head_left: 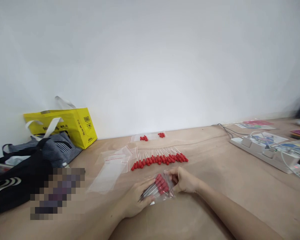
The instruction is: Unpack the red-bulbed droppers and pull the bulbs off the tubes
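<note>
My left hand (133, 200) lies on one end of a small clear zip bag (158, 189) filled with several red-bulbed glass droppers, its fingers pressed on the bag. My right hand (183, 179) pinches the bag's other end, fingers curled on the plastic. The bag rests on the tan tabletop (215, 173). Just beyond it lies a row of loose red-bulbed droppers (160, 158). Farther back, near the wall, two filled bags (150, 136) show small red clusters.
A stack of empty clear zip bags (112, 165) lies left of the dropper row. At the far left stand a yellow shopping bag (70, 125), a striped bag (52, 148) and a black bag (17, 183). A white power strip (265, 151) with cables and coloured booklets (257, 124) sits right.
</note>
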